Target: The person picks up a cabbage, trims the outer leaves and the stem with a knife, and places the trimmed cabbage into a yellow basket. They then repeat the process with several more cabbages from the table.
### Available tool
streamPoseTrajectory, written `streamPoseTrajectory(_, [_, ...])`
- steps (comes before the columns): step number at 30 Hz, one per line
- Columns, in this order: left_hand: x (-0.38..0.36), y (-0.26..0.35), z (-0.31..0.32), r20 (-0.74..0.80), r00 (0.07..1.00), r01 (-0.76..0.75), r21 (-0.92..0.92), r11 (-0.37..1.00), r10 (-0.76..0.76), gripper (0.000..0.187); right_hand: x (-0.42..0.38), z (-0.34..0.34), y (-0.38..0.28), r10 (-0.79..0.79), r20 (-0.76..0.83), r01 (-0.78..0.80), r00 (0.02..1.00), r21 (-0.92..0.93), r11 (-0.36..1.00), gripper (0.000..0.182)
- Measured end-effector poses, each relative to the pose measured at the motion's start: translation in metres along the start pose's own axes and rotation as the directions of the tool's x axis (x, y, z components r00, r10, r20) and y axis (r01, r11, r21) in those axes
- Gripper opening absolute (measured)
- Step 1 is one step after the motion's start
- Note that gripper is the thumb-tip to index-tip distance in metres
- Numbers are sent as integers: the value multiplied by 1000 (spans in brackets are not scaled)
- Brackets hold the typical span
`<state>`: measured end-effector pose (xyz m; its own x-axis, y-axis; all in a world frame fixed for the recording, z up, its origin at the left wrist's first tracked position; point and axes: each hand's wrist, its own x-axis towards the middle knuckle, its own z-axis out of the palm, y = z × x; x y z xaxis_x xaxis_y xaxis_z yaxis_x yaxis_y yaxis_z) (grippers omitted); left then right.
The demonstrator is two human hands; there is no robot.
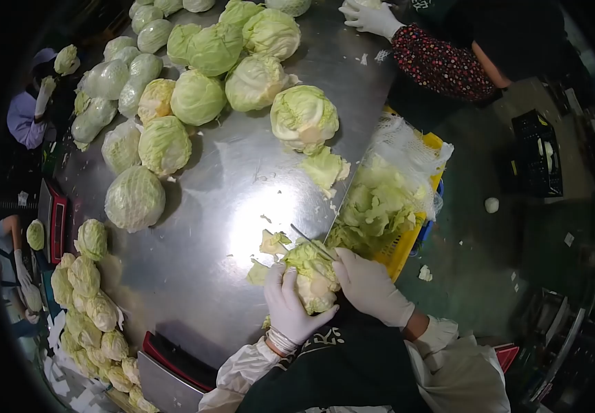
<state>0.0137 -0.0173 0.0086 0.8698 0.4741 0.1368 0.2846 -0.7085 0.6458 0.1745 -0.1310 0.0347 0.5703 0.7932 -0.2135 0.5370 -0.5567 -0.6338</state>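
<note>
My left hand (289, 304), in a white glove, is wrapped round the left side of a cabbage (316, 283) at the near edge of the metal table. The cabbage is pale green, with rough, whitish patches towards me. In my gloved right hand (372, 286) is a knife (311, 241); its narrow blade lies across the top of the cabbage and points away to the left. My palm and fingers hide the handle. Torn leaf pieces (273, 241) lie just beyond the cabbage.
Loose cabbages (198, 98) and film-wrapped ones (108, 79) cover the far left of the table (208, 179). A yellow crate (395, 256) of leaves stands at right. Napa cabbages (85, 275) are piled at left, near a red-edged scale (180, 361). A co-worker's gloved hand (373, 19) is at top.
</note>
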Motion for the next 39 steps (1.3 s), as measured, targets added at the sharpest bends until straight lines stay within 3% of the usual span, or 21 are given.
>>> streamPoseTrajectory(3, [1, -1, -10, 55, 995, 84, -72, 994, -80, 118, 16, 18, 47, 92, 45, -97, 995, 118, 988, 26])
streamPoseTrajectory(5, [-6, -8, -18, 42, 990, 140, -130, 982, -136, 117, 23, 9, 55, 344, 224, -410, 912, 470, 781, 27])
streamPoseTrajectory(6, [-11, -12, -23, 33, 979, 202, -186, 962, -199, 116, 23, 30, 89, 309, 25, -292, 951, 412, 863, 29])
streamPoseTrajectory(7, [-18, -18, -23, 31, 979, 204, -180, 962, -201, 116, 24, 36, 119, 347, -50, -310, 936, 345, 886, 30])
streamPoseTrajectory(9, [-32, -34, -18, 22, 916, 324, -629, 707, -400, 120, 25, 5, 119, 507, -71, -423, 859, 458, 782, 42])
streamPoseTrajectory(10, [-32, -30, -20, 65, 882, 373, -702, 607, -467, 122, 23, 1, 106, 499, -64, -417, 864, 463, 782, 42])
streamPoseTrajectory(12, [-35, -27, -14, 9, 887, 357, -648, 673, -462, 122, 16, -1, 69, 310, -232, -225, 922, 328, 917, 75])
streamPoseTrajectory(13, [-37, -28, -11, -35, 894, 341, -594, 729, -447, 121, 15, -4, 42, 250, -120, -194, 961, 352, 916, 100])
streamPoseTrajectory(14, [-41, -30, -10, -121, 932, 290, -317, 903, -342, 118, 11, -14, 5, 200, 27, -195, 979, 381, 904, 103])
streamPoseTrajectory(15, [-38, -25, -12, -119, 933, 289, -317, 903, -341, 118, 7, -11, -11, 117, 187, -187, 975, 421, 888, 103])
streamPoseTrajectory(17, [-25, -5, -21, -57, 961, 268, -50, 962, -270, 112, 4, 6, -27, -127, 123, 82, 984, 323, 943, 76])
streamPoseTrajectory(19, [-22, 0, -22, -33, 960, 278, -7, 961, -278, 110, 6, 1, -30, -75, 223, 1, 972, 317, 949, 70])
streamPoseTrajectory(22, [-20, 2, -23, -33, 968, 249, 9, 969, -248, 114, 6, -3, -20, -141, 249, 50, 958, 342, 939, 61])
streamPoseTrajectory(26, [-19, 0, -26, -5, 958, 285, -41, 958, -285, 117, -5, 3, -15, -166, 73, 135, 983, 314, 940, 49])
streamPoseTrajectory(28, [-22, -11, -28, -22, 965, 261, -71, 963, -263, 118, -5, 4, -3, 71, 125, -108, 990, 326, 939, 38])
streamPoseTrajectory(29, [-28, -19, -29, -6, 951, 304, -163, 939, -309, 119, -5, 18, 17, 35, -48, -19, 998, 291, 957, 33])
streamPoseTrajectory(31, [-42, -34, -31, 14, 937, 340, -250, 906, -348, 120, 1, 25, 50, 122, 51, -123, 991, 11, 992, 40])
streamPoseTrajectory(33, [-54, -44, -34, 181, 899, 393, -734, 554, -398, 121, 0, 25, 59, 77, -42, -77, 996, -5, 997, 50])
streamPoseTrajectory(35, [-57, -37, -42, 222, 901, 399, -758, 515, -372, 119, 1, 17, 44, 29, -122, -32, 992, -20, 999, 60])
streamPoseTrajectory(37, [-72, -32, -36, 180, 869, 421, -758, 498, -461, 120, -4, 5, 6, -86, 139, 26, 987, 382, 924, 80])
streamPoseTrajectory(39, [-81, -41, -26, 131, 886, 394, -719, 573, -444, 122, -4, 19, -8, -246, 327, 91, 913, 423, 901, 95])
